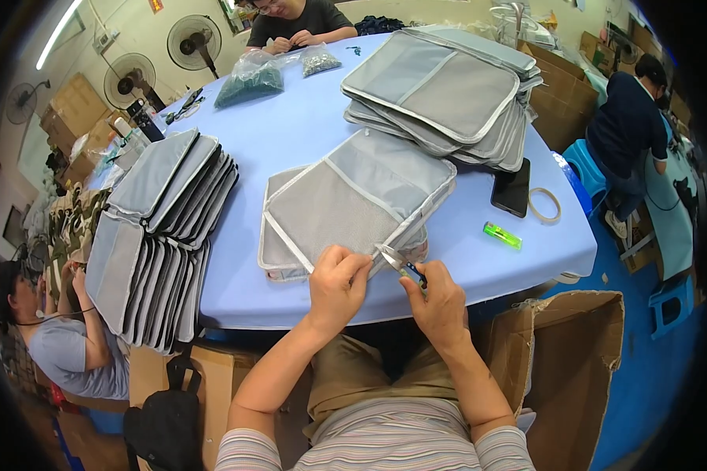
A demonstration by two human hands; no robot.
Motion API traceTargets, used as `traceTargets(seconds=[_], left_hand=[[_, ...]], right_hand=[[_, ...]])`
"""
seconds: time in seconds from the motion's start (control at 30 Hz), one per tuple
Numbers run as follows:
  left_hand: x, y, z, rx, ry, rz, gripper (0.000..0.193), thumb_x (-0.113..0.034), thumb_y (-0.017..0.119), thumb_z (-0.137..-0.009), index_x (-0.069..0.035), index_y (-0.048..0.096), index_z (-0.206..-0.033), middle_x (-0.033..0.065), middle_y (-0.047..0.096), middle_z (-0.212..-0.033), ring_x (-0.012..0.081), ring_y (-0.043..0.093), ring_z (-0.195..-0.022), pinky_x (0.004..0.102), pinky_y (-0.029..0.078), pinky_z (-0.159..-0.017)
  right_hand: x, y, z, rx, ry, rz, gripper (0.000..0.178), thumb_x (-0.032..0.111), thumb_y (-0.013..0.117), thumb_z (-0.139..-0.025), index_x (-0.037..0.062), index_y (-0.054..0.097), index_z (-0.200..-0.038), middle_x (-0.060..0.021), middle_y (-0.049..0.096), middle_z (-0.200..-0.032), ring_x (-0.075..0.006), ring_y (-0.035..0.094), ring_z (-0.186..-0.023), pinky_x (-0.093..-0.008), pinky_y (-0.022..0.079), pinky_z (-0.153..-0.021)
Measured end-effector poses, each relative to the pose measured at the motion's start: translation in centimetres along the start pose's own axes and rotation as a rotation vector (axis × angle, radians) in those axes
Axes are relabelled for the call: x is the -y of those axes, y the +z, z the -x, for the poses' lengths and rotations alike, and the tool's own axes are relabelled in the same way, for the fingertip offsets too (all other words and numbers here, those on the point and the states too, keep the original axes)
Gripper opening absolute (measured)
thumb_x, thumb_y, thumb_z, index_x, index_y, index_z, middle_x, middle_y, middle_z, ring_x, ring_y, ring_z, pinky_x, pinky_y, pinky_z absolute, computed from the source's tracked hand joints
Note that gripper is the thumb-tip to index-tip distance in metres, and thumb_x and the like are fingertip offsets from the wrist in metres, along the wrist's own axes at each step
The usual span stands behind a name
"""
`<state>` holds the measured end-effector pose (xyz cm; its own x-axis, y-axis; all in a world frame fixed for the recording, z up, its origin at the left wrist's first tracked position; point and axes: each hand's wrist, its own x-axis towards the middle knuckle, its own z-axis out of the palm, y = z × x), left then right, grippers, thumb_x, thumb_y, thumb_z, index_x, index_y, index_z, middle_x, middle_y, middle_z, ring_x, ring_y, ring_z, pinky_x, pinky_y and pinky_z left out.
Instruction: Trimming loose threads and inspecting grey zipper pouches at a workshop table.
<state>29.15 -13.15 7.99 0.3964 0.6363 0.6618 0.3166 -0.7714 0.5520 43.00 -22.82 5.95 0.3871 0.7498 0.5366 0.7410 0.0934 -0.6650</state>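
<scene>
In front of me a grey fabric pouch [330, 200], with a mesh panel and pale binding, lies tilted over another grey pouch [272, 239] on the blue-covered table [251, 141]. My left hand [339, 284] pinches the near corner edge of the upper pouch; whether a thread is between the fingertips is too small to tell. Small scissors [404, 267] with dark handles are gripped in my right hand [440, 308]. Their blades point at the pouch's bound edge, close to my left fingertips.
Stacks of grey pouches stand at far right [440, 86] and left [153, 188]. Right of my work lie a black phone [511, 188], tape ring [558, 206] and bright green object [502, 235]. An open carton [617, 345] stands below. Other people sit across, left and right.
</scene>
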Motion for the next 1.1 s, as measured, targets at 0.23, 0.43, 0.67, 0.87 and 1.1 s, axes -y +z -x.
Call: traceTargets(seconds=[0.23, 0.43, 0.67, 0.87, 1.1], left_hand=[[0.05, 0.12, 0.09, -0.012, 0.044, -0.015, 0.008, 0.001, 0.066, -0.069, -0.003, 0.062, -0.076, 0.0083, 0.050, -0.066, 0.0246, 0.051, -0.062, 0.0338, 0.041, -0.053], [0.11, 0.05, 0.13, 0.000, 0.037, -0.022, 0.009, 0.002, 0.066, -0.069, -0.003, 0.062, -0.076, 0.0086, 0.050, -0.066, 0.0250, 0.051, -0.062, 0.0338, 0.041, -0.053], [0.30, 0.15, 0.27, -0.006, 0.120, -0.070, 0.010, 0.002, 0.066, -0.069, -0.003, 0.063, -0.077, 0.0075, 0.050, -0.066, 0.0235, 0.051, -0.061, 0.0330, 0.041, -0.051], [0.49, 0.36, 0.41, -0.013, 0.183, -0.102, 0.013, 0.003, 0.065, -0.068, -0.003, 0.063, -0.079, 0.0071, 0.050, -0.067, 0.0229, 0.051, -0.061, 0.0326, 0.041, -0.050], [0.64, 0.58, 0.63, -0.028, 0.191, -0.105, 0.013, 0.003, 0.064, -0.067, -0.003, 0.062, -0.078, 0.0071, 0.051, -0.067, 0.0234, 0.051, -0.061, 0.0327, 0.041, -0.051]], right_hand=[[0.44, -0.58, 0.08, 0.018, 0.016, 0.053, 0.022, 0.019, 0.064, -0.081, 0.0007, 0.052, -0.087, -0.0141, 0.053, -0.074, -0.0327, 0.054, -0.060, -0.0376, 0.042, -0.050], [0.40, -0.60, 0.07, 0.015, 0.005, 0.045, 0.023, 0.019, 0.065, -0.081, 0.0011, 0.053, -0.086, -0.0140, 0.054, -0.072, -0.0321, 0.053, -0.057, -0.0373, 0.042, -0.049], [0.58, -0.76, 0.11, 0.042, 0.038, 0.041, 0.025, 0.021, 0.065, -0.081, 0.0008, 0.051, -0.088, -0.0141, 0.055, -0.073, -0.0307, 0.055, -0.056, -0.0370, 0.043, -0.050], [0.69, -0.66, -0.30, 0.042, 0.040, 0.069, 0.026, 0.021, 0.065, -0.081, 0.0004, 0.051, -0.088, -0.0140, 0.055, -0.075, -0.0306, 0.055, -0.057, -0.0371, 0.044, -0.051], [0.51, -0.70, -0.32, 0.066, 0.047, 0.071, 0.025, 0.020, 0.066, -0.080, 0.0007, 0.051, -0.087, -0.0137, 0.056, -0.076, -0.0311, 0.055, -0.059, -0.0371, 0.044, -0.052]])
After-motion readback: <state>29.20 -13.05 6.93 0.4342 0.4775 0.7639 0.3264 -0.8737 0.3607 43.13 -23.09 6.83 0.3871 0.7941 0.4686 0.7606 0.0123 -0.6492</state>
